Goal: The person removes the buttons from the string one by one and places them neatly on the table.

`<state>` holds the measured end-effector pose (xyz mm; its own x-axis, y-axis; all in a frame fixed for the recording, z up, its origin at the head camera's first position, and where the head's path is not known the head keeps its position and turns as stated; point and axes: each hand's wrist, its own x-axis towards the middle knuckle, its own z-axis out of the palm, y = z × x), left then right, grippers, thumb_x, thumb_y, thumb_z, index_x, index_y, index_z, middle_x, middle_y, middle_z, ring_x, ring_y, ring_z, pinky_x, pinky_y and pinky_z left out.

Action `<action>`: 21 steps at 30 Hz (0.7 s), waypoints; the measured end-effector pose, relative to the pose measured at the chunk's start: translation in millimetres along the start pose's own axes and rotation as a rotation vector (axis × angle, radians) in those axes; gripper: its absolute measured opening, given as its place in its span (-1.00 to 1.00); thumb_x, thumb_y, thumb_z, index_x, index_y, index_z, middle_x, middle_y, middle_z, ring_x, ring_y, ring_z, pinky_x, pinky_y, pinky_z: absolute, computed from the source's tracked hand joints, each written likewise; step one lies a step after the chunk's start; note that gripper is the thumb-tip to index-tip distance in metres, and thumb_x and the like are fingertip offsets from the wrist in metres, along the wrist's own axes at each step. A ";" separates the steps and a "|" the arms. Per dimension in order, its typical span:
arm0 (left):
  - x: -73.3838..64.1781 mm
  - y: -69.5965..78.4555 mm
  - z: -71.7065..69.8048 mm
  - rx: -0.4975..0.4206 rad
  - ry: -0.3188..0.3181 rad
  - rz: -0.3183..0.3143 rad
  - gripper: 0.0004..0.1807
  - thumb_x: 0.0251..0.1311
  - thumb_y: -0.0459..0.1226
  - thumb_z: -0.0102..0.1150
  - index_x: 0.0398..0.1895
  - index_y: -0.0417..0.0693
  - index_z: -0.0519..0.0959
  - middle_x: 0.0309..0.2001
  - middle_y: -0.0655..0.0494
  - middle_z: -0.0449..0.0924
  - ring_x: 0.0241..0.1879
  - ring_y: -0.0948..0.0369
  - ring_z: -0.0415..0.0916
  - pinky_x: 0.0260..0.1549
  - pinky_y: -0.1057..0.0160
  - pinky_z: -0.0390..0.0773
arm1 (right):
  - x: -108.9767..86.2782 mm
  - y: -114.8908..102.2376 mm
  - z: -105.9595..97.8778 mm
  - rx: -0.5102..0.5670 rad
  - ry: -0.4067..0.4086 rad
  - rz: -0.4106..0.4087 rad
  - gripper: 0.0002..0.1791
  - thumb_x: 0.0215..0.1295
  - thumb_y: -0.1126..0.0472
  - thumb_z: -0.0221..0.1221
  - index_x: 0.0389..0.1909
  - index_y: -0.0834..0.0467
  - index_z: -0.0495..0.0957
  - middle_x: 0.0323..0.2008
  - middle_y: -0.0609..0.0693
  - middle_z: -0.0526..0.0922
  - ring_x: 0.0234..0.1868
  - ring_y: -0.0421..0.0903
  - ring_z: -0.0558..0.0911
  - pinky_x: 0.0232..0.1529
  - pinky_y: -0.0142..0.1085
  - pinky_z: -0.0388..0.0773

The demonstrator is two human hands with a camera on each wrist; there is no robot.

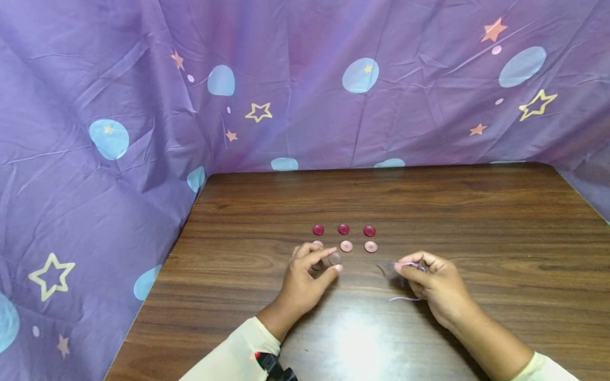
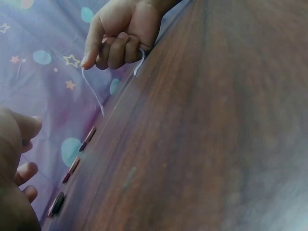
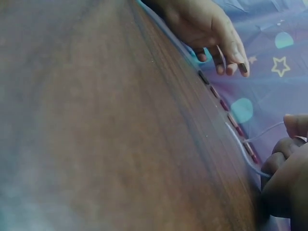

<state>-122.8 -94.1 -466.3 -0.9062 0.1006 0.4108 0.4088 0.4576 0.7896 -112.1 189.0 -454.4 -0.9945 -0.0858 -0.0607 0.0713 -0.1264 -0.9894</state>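
Note:
In the head view my left hand (image 1: 305, 278) pinches a brown button (image 1: 335, 258) between thumb and index finger, above the table. The right wrist view shows this button (image 3: 242, 68) edge-on at the fingertips. My right hand (image 1: 436, 286) pinches a thin lilac string (image 1: 405, 299); one end hangs below the fingers, and the other runs left from the fingertips. Beyond the hands lie a row of dark red buttons (image 1: 343, 228) and a row of pink buttons (image 1: 346, 246). Left fingers partly hide one pink button (image 1: 317, 243) and another brown button (image 1: 316, 265).
The brown wood-grain table (image 1: 238, 222) reaches back to a purple curtain (image 1: 305, 63) with stars and blue spots, which also hangs along the left side. Glare covers the table's near middle. A black device (image 1: 274, 365) sits at my left sleeve.

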 end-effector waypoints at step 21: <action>1.0 4.5 -0.7 0.078 -0.019 -0.161 -0.61 0.16 -0.19 0.61 0.07 0.00 0.84 0.25 -0.07 0.76 0.30 -0.07 0.46 0.26 -0.30 0.20 | -6.0 4.5 -11.7 0.011 -0.054 0.039 -0.70 0.38 0.54 0.29 -0.19 0.03 0.72 -0.52 -0.24 0.54 -0.59 -0.32 0.38 -0.61 -0.35 0.19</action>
<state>-121.8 -92.6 -462.0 -0.9615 0.0369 0.2724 0.2491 0.5359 0.8067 -106.7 200.5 -460.1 -0.9852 -0.1444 -0.0921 0.1114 -0.1324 -0.9849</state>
